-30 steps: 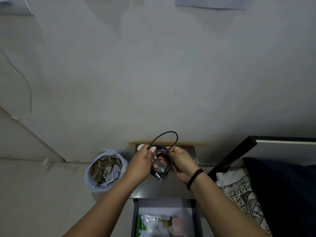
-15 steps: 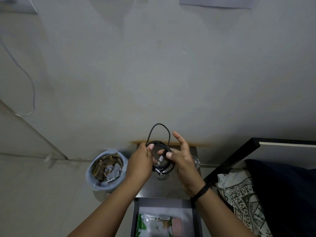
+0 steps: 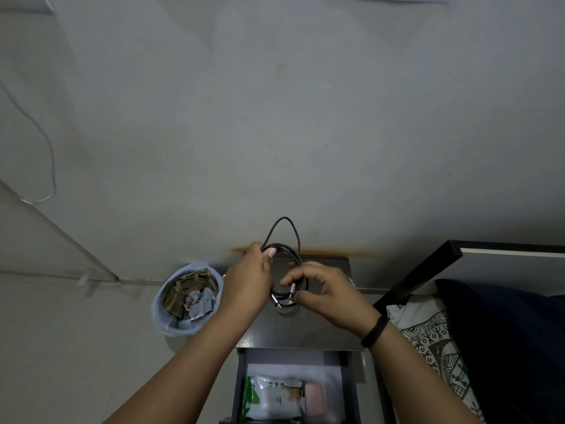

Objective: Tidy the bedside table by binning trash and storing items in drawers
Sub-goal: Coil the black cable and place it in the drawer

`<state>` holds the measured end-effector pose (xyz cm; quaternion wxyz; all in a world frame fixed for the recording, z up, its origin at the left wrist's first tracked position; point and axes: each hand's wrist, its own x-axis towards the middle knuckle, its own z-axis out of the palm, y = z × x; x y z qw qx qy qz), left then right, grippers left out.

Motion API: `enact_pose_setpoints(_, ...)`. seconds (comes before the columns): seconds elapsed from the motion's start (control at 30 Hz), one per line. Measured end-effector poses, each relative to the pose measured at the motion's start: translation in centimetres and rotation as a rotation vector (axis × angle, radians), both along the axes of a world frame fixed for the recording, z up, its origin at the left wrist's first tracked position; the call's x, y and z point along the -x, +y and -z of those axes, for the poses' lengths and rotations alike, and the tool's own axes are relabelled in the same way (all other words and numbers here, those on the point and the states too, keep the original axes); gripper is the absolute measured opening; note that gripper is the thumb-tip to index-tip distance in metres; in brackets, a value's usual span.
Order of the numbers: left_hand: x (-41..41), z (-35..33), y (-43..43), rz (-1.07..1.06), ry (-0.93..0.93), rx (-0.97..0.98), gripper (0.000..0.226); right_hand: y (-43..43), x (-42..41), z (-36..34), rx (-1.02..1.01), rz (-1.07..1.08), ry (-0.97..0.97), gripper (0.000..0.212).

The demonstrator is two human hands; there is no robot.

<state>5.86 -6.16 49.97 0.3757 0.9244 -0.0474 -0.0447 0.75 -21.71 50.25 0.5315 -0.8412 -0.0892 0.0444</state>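
Pale grey plaster fills most of my view, smooth and matte, with a rusty orange stain along its base just behind the bedside table (image 3: 305,332). That table has a dark, flat, slightly glossy top, and both hands work above it.

I see the left hand (image 3: 247,283) pinching the black cable (image 3: 286,258) at the far-left edge of its coil, thumb and forefinger closed on the strands. The cable is thin, round and rubbery, wound into a loose ring with one free loop arching up toward the wall. Two short silver metal plugs hang at the near side of the coil. The right hand (image 3: 330,296) curls around the coil's right side, thumb and fingers bent in a narrow C touching the strands near the plugs. A black band (image 3: 374,332) wraps that wrist.

Under the coil I can make out something clear and round on the tabletop, mostly hidden by the hands.

Nearer to me, the open drawer (image 3: 241,387) holds a soft white-and-green plastic packet (image 3: 272,396) and a pink rectangular item (image 3: 315,399) beside it.

Left of the table on the floor stands a round bin (image 3: 165,316) with a pale blue liner, filled with torn brown cardboard and crumpled wrappers. At right lies a bed with a black frame (image 3: 428,270), a dark pillow (image 3: 504,332) and a black-and-white patterned cloth (image 3: 434,341). A thin white wire (image 3: 50,154) droops on the far-left wall.
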Motion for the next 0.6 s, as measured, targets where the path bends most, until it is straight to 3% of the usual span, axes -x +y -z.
enact_pose_setpoints(0.17,-0.1,-0.1,0.0,0.015,-0.038,-0.066,0.032,-0.6,-0.1,1.2,0.131,0.045,-0.047,0.038)
enact_pose_setpoints(0.33,-0.1,0.4,-0.4,0.015,0.039,-0.024,0.035,-0.3,0.4,1.2,0.209,0.126,-0.427,0.019)
enact_pose_setpoints(0.4,-0.1,0.6,-0.6,0.03,0.052,-0.009,0.035,-0.6,0.7,1.0,0.179,0.067,-0.476,0.016)
enact_pose_setpoints(0.5,0.1,0.9,-0.5,0.052,0.073,-0.015,0.036,-1.9,0.7,0.7,0.129,-0.018,-0.391,0.017)
enact_pose_setpoints(0.6,-0.3,1.2,0.1,0.021,0.145,0.095,0.032,-2.6,1.0,0.0,-0.072,-0.025,-0.21,0.019)
